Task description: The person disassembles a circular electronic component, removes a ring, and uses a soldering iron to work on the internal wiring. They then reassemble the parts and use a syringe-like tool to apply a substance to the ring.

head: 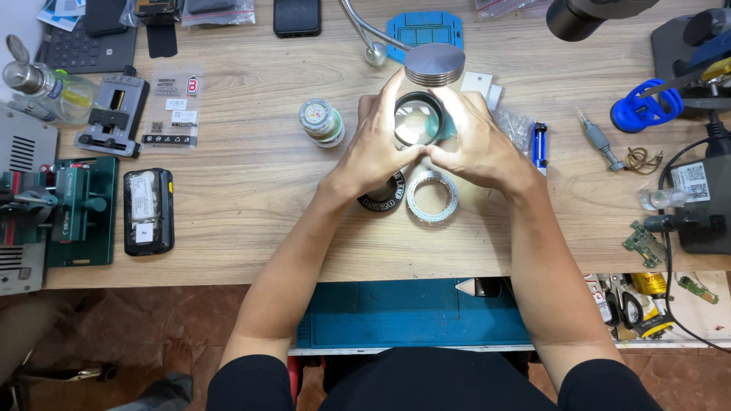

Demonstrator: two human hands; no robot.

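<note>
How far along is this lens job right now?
Done: two rings, black and silver, lie loose on the table. In hand: left hand and right hand grip the round lens. Left: the rings remain unfitted.

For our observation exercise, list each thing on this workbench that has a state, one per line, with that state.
Left hand: gripping the round black-rimmed glass lens.
Right hand: gripping the same lens.
Round black-rimmed glass lens: lifted between both hands.
Black lettered ring: lying flat, partly under the left hand.
Silver toothed ring: lying flat, separate.
Round grey metal disc: behind the lens.
Black phone: screen dark.
</note>
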